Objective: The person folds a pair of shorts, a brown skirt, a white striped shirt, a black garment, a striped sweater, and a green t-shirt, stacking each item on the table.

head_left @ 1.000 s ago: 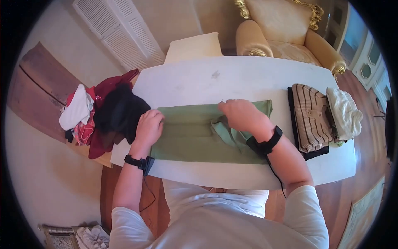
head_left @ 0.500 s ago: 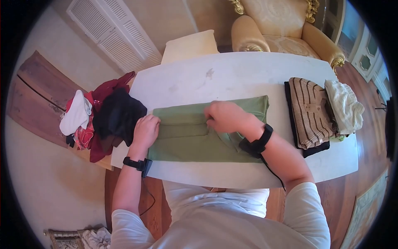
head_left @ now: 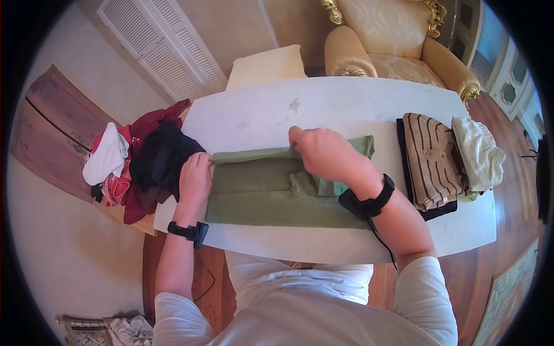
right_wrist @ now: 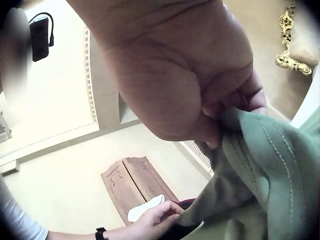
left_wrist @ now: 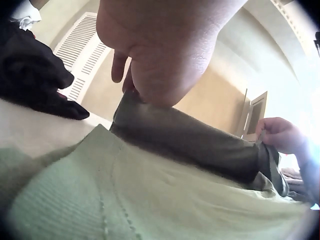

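A green garment (head_left: 254,209) with stitched seams lies in a long folded strip across the white table. At its far left corner my left hand (head_left: 195,180) pinches the edge. My right hand (head_left: 326,153) grips the far edge right of the middle. Between the two hands that edge is lifted, and the left wrist view shows it as a raised dark green band (left_wrist: 185,137). In the right wrist view, a double-stitched fold (right_wrist: 280,160) comes out from between the right thumb and fingers. A loose flap of the cloth hangs below the right hand.
At the table's left end is a heap of clothes, with a black garment (head_left: 164,155), a dark red one (head_left: 156,122) and a white one (head_left: 109,155). Folded clothes stand at the right, among them a striped brown knit (head_left: 428,161) and white cloth (head_left: 478,153). An armchair (head_left: 398,46) stands beyond the table (head_left: 254,112).
My right hand went left over the garment, then back to the right and away from me, raising the far edge. My left hand has shifted slightly left along the corner.
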{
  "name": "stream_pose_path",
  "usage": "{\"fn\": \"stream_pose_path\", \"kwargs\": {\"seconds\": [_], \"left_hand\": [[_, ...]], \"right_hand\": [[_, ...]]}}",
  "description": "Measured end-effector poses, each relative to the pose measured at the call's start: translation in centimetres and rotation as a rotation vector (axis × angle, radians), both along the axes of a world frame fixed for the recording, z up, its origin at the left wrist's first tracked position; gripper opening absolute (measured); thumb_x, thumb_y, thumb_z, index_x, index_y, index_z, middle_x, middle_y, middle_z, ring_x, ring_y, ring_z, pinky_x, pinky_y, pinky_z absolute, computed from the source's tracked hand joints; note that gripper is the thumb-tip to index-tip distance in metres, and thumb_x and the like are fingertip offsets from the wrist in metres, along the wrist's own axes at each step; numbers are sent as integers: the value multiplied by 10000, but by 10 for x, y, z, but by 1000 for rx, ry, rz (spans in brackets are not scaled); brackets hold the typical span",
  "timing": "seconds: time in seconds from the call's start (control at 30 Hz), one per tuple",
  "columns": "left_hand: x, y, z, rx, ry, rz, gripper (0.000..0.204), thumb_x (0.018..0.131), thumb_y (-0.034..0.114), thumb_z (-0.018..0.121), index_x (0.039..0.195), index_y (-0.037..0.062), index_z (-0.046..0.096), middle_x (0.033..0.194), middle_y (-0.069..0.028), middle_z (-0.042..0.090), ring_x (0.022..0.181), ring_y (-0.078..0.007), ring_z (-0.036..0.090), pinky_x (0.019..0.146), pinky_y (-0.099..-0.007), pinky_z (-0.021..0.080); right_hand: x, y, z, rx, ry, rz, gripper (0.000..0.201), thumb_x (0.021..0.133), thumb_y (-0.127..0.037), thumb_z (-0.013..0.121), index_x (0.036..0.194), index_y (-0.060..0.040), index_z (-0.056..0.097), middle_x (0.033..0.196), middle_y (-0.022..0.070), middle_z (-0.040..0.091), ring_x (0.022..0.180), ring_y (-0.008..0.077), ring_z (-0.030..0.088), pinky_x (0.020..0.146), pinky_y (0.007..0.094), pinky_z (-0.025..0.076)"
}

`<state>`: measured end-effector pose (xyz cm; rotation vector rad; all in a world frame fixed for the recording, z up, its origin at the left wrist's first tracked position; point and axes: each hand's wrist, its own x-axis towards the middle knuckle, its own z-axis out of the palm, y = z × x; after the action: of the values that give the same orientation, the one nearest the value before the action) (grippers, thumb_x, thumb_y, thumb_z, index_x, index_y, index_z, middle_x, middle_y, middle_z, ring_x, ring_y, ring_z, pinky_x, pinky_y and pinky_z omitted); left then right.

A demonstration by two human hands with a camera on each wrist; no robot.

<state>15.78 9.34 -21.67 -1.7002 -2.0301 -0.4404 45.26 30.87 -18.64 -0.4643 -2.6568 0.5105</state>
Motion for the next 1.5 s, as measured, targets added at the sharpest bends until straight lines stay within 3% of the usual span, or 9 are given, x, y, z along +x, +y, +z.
{"fn": "stream_pose_path", "kwargs": {"seconds": [0.1,0.3,0.5,0.67,0.83,1.13,1.27,1.47,1.5], "left_hand": [[0,-10,-3,-48,64,-62,124,902,11,634,1020,44,651,1041,-148,673,1027,-355,659,890,-433,529],[5,-13,-6,-154,-154,6,171,938,78,661,1097,19,679,1125,-167,691,1084,-384,657,950,-467,527],[20,0,-17,-141,-173,-60,247,953,135,702,1159,-1,688,1213,-188,687,1121,-404,658,962,-442,544],[115,30,14,-147,-427,-264,251,905,91,732,1149,46,700,1275,-161,663,1175,-383,641,1021,-449,516],[184,61,9,-114,-283,-610,318,817,73,780,1127,75,712,1276,-141,647,1247,-357,602,1063,-482,484],[206,89,-7,-209,-235,-617,185,829,173,795,979,73,753,1256,-129,651,1313,-332,555,1131,-483,412],[208,91,-9,-195,-224,-628,141,852,162,779,951,68,745,1163,-114,685,1230,-306,604,1088,-470,441],[211,99,-3,-1,-435,-539,86,895,95,722,947,60,663,964,-109,695,955,-333,663,894,-455,516],[214,98,4,43,-470,-523,84,898,87,713,951,62,653,951,-110,691,927,-338,659,865,-453,521]], "right_hand": [[1,-9,-1,-7,-130,114,166,944,-129,622,1074,-27,636,931,209,732,920,444,690,784,532,531],[8,-4,1,-126,-439,221,269,920,-221,695,1115,-38,677,1002,222,732,1005,438,685,858,524,531],[46,42,21,56,-199,-146,177,894,-124,653,1022,-5,680,994,216,742,977,425,702,842,525,550],[62,76,18,-12,-274,-317,253,882,-54,666,1133,-25,686,1047,203,750,1040,400,697,897,472,546],[69,91,9,-62,-366,-351,360,814,17,614,1163,-24,691,1100,209,744,1075,388,698,908,454,550],[67,96,1,-145,-469,-313,406,777,16,595,1175,2,668,988,221,736,873,362,723,748,438,566],[65,95,6,-221,-502,-330,415,784,42,558,1190,22,644,904,221,725,711,319,708,617,426,547],[69,90,11,-204,-419,-378,242,772,-9,582,950,53,735,921,273,741,866,421,741,718,493,572],[68,92,11,-219,-445,-373,277,785,15,565,1022,46,703,910,249,735,799,381,727,671,464,562]]}}
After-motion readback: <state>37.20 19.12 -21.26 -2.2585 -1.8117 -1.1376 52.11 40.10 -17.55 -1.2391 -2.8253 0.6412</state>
